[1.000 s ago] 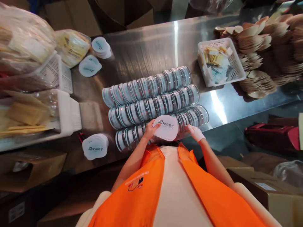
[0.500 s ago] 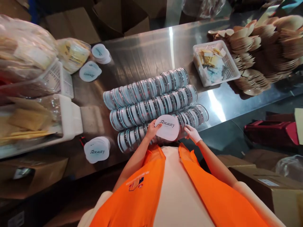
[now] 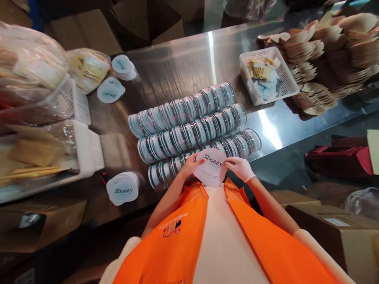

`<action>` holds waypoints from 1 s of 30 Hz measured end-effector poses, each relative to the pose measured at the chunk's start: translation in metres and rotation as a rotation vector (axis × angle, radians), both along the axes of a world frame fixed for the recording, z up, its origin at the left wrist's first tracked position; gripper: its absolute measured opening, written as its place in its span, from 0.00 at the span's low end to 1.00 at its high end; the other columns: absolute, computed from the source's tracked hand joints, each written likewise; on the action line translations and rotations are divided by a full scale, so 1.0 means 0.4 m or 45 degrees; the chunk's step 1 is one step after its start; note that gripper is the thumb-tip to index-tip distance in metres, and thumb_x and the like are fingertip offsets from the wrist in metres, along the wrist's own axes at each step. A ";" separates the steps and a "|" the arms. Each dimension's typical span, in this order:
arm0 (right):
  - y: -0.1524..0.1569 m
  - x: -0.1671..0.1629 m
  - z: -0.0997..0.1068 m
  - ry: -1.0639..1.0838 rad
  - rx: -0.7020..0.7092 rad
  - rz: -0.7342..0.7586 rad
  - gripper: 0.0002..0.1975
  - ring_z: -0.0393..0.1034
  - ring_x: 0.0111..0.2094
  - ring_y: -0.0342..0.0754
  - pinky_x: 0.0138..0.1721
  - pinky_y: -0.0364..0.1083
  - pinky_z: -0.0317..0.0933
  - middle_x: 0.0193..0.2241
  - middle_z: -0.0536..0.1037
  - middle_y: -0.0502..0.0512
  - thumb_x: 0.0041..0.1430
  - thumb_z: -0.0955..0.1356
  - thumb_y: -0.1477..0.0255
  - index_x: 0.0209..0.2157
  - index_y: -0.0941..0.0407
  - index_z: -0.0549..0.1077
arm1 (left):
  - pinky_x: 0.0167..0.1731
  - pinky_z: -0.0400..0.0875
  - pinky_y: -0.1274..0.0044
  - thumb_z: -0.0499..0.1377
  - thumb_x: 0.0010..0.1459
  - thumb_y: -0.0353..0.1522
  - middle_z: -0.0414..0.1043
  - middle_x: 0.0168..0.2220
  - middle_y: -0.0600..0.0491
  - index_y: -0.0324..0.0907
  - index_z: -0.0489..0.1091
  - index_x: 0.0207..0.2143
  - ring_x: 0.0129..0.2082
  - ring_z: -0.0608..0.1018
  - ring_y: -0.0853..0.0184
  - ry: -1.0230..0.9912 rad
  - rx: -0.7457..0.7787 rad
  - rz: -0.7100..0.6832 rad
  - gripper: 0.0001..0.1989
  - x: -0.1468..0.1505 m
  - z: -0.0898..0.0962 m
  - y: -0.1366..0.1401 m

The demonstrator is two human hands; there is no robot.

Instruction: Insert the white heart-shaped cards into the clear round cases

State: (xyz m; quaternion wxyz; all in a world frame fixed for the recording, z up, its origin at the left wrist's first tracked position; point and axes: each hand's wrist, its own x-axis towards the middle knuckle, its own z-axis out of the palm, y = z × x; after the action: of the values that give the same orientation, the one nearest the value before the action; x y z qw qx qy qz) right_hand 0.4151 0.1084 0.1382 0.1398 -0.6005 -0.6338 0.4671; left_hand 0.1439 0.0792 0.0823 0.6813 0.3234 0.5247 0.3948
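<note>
A white rounded card (image 3: pixel 211 172) printed "beauty" is in front of my chest, above the near edge of the metal table. My left hand (image 3: pixel 189 165) pinches its left side, thumb on top. In a white glove or finger covers, my right hand (image 3: pixel 240 168) has its fingertips closed on the card's right edge. Behind the card lie three rows of clear round tubs (image 3: pixel 192 132) on their sides, packed tightly. The card hides part of the nearest row. To the left sits a stack of similar printed cards (image 3: pixel 122 194).
Two more card piles (image 3: pixel 111 90) lie at the back left beside white baskets (image 3: pixel 89 146) of packets and bags. A white basket (image 3: pixel 286 94) with sachets stands at back right, next to stacked wooden-looking spoons (image 3: pixel 318 98). Cardboard boxes (image 3: pixel 328 236) are on the floor.
My right hand has moved left and taken hold of the card's right edge. The card has come slightly lower, toward my body.
</note>
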 end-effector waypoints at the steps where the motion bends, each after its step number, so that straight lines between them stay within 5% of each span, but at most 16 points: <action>1: -0.008 -0.002 -0.001 0.064 -0.021 -0.020 0.13 0.79 0.38 0.50 0.42 0.45 0.71 0.36 0.85 0.52 0.56 0.70 0.61 0.37 0.52 0.84 | 0.31 0.73 0.78 0.73 0.45 0.52 0.78 0.36 0.51 0.38 0.74 0.41 0.32 0.77 0.67 -0.007 -0.010 -0.029 0.30 -0.008 0.003 -0.008; 4: -0.017 0.031 0.008 0.055 0.142 -0.182 0.16 0.78 0.35 0.50 0.40 0.46 0.71 0.35 0.84 0.55 0.57 0.68 0.60 0.37 0.55 0.83 | 0.37 0.74 0.77 0.73 0.47 0.48 0.79 0.41 0.49 0.39 0.75 0.44 0.38 0.78 0.64 0.037 0.030 -0.136 0.28 -0.042 0.005 -0.032; 7: -0.017 0.086 0.049 -0.236 0.461 -0.228 0.17 0.77 0.37 0.51 0.41 0.46 0.68 0.38 0.84 0.58 0.61 0.65 0.61 0.40 0.56 0.83 | 0.39 0.73 0.76 0.72 0.50 0.45 0.79 0.45 0.48 0.40 0.76 0.48 0.41 0.79 0.63 0.046 0.041 -0.188 0.27 -0.070 -0.003 -0.052; 11: -0.024 0.097 0.109 -0.643 0.608 0.017 0.15 0.75 0.34 0.49 0.34 0.44 0.60 0.33 0.83 0.58 0.62 0.63 0.67 0.35 0.56 0.81 | 0.37 0.73 0.75 0.70 0.52 0.46 0.79 0.45 0.46 0.39 0.74 0.49 0.38 0.79 0.63 0.006 0.006 0.023 0.28 -0.076 -0.025 -0.059; 15: -0.017 0.049 0.124 -0.827 0.545 0.185 0.15 0.72 0.32 0.48 0.31 0.44 0.52 0.30 0.81 0.58 0.63 0.63 0.68 0.31 0.57 0.80 | 0.40 0.74 0.75 0.70 0.52 0.46 0.79 0.45 0.47 0.38 0.75 0.49 0.40 0.79 0.63 0.147 0.099 0.270 0.27 -0.077 -0.044 -0.046; 22: 0.068 -0.024 -0.017 -0.768 0.094 0.277 0.14 0.73 0.33 0.48 0.31 0.44 0.53 0.33 0.84 0.57 0.61 0.65 0.68 0.32 0.54 0.82 | 0.37 0.75 0.75 0.71 0.49 0.45 0.80 0.45 0.47 0.39 0.75 0.49 0.37 0.79 0.64 0.021 0.049 0.315 0.28 -0.104 -0.051 -0.041; 30: -0.023 -0.069 -0.185 -0.253 -0.029 -0.050 0.25 0.77 0.32 0.52 0.37 0.47 0.69 0.30 0.83 0.58 0.66 0.63 0.60 0.53 0.60 0.80 | 0.35 0.74 0.77 0.73 0.47 0.44 0.81 0.44 0.47 0.38 0.76 0.47 0.35 0.79 0.66 -0.021 0.013 0.366 0.28 -0.112 -0.054 -0.047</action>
State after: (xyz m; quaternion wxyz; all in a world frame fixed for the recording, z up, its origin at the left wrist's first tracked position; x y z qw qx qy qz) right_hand 0.3875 0.0991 0.0643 0.0788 -0.6576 -0.6274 0.4095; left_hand 0.0993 0.0604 0.0607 0.6204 0.2451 0.5581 0.4935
